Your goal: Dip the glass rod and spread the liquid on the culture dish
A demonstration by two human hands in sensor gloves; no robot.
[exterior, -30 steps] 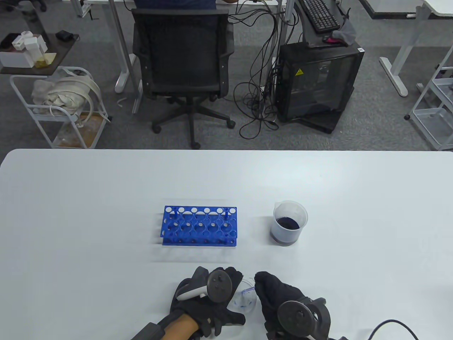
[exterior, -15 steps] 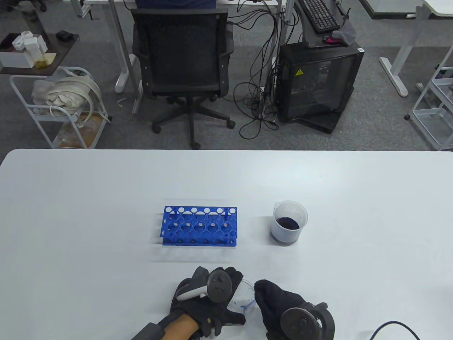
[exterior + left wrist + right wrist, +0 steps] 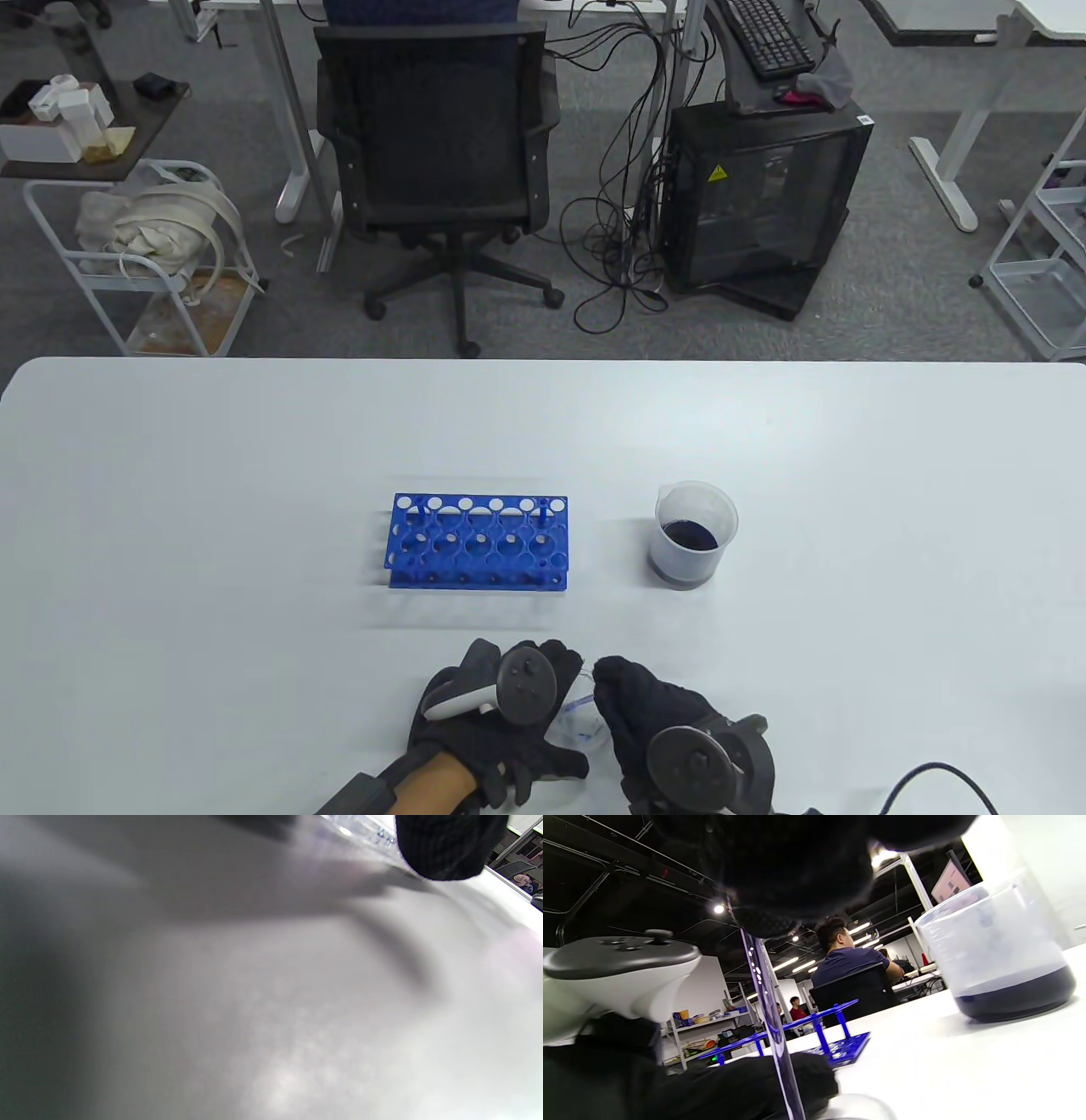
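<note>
While two gloved hands work at the near edge of the white table [image 3: 254, 475], one culture dish [image 3: 581, 722] lies between them, showing blue smears on its floor. The left hand [image 3: 501, 722] rests beside the dish with its fingers at the dish's left rim; whether they press the rim cannot be told from these views. The right hand [image 3: 653, 713] pinches one glass rod [image 3: 770, 1014], held nearly upright under its fingertips [image 3: 780, 916], the lower end reaching down to the dish; the rod's surface carries purple liquid. One beaker [image 3: 696, 535] holding dark liquid stands farther back on the right, well apart from the hands. One blue test-tube rack [image 3: 478, 543] stands left of the beaker, beyond the left hand.
</note>
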